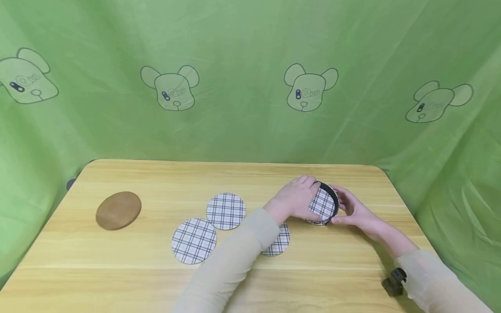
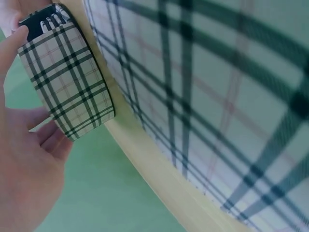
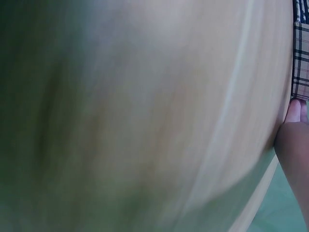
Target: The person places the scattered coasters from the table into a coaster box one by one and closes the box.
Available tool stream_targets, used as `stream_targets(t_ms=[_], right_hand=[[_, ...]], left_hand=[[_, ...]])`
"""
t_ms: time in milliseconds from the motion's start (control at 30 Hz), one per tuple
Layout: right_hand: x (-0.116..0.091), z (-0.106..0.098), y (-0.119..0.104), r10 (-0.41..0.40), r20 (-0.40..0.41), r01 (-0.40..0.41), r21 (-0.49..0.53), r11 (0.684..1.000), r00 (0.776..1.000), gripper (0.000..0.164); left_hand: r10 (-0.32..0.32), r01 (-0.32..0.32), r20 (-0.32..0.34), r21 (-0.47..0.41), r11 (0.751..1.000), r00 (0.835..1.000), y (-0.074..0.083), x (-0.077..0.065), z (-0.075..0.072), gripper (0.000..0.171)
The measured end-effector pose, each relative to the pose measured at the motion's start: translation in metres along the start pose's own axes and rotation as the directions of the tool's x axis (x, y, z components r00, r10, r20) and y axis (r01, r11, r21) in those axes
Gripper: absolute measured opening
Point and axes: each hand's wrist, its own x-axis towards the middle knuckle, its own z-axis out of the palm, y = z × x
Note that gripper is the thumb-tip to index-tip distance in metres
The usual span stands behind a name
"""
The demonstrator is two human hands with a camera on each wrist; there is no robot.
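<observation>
A round plaid coaster holder (image 1: 335,204) with a dark inner rim sits at the right of the table. In the head view a plaid coaster (image 1: 322,205) shows inside it. My left hand (image 1: 295,200) grips its left side, fingers on the far edge and thumb on the near edge. Opposite, my right hand (image 1: 354,213) holds the right side between thumb and fingers. The left wrist view shows the holder's plaid outer wall (image 2: 70,79) and, through a gap, several striped coaster edges (image 2: 53,21). Only part of the holder (image 3: 301,58) enters the right wrist view.
Two plaid coasters, one farther back (image 1: 226,211) and one nearer (image 1: 194,241), lie left of my left sleeve (image 1: 235,265). A third coaster (image 1: 279,242) is partly hidden under that forearm. A brown disc (image 1: 118,211) lies at the table's left. Green curtains (image 1: 242,130) surround the table.
</observation>
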Motion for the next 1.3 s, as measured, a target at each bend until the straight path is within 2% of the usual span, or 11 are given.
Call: stream_targets(t_ms=[167,367,600,1000,1300], right_hand=[[0.000,-0.001,-0.001,0.006,0.004,-0.006,-0.001,1.000,1.000,0.100],[0.000,-0.001,-0.002,0.005,0.002,-0.005,0.000,1.000,1.000,0.100],[0.000,-0.002,-0.001,-0.001,0.002,0.001,-0.011,1.000,1.000,0.100],[0.000,0.000,-0.002,-0.015,-0.005,0.015,-0.012,1.000,1.000,0.101],[0.000,0.000,-0.002,-0.021,-0.007,0.021,-0.008,1.000,1.000,0.102]], left_hand=[[0.035,-0.036,-0.011,-0.038,0.999,0.999,-0.002,-0.003,-0.008,0.098],[0.083,-0.085,-0.051,-0.038,0.996,0.995,-0.008,-0.010,-0.022,0.083],[0.101,-0.102,-0.056,-0.021,0.995,0.993,-0.017,-0.021,-0.035,0.078],[0.118,-0.123,-0.085,-0.051,0.991,0.989,-0.042,-0.047,-0.039,0.073],[0.151,-0.150,-0.073,0.019,0.988,0.986,-0.054,-0.068,-0.041,0.068]])
